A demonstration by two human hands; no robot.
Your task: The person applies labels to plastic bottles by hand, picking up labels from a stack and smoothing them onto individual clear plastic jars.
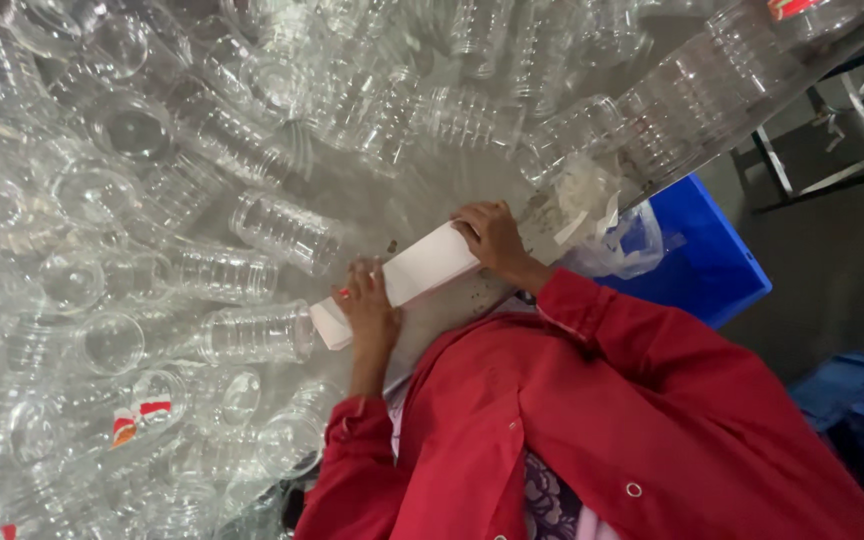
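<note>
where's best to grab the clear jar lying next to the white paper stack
Probably by its ribbed middle, coming from above with fingers across the width. The jar lies on its side, its open mouth facing the white stack, and neighbouring jars crowd its other sides.

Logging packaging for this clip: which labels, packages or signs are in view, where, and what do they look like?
White label stack: long flat strip held by both hands at the table edge.
Red-and-white labels: on clear jars, lower left.
Red label: on a jar, top right.
Clear plastic bag: crumpled, beside the blue crate.
</note>
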